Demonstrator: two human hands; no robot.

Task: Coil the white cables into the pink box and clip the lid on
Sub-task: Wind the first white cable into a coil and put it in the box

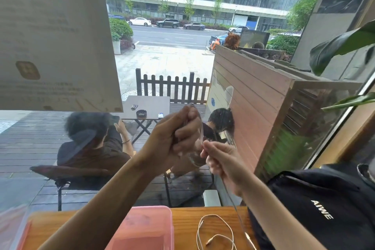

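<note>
Both hands are raised in front of the window, above the wooden table. My left hand [180, 134] is closed around blurred loops of a white cable [200, 132]. My right hand [221, 160] pinches the same cable just right of the left; its strand [233, 205] drops down to a plug end on the table. A second white cable [215, 231] lies loosely looped on the table. The pink box [150, 227] stands on the table below my left forearm, which hides part of it. Whether the translucent sheet at the far left is its lid is unclear.
A black bag [316, 207] with white lettering sits on the table at the right, close to the loose cable. A window pane stands right behind the table edge [203, 209]. A paper sign [54, 36] hangs on the glass at upper left. Plant leaves [341, 46] reach in at right.
</note>
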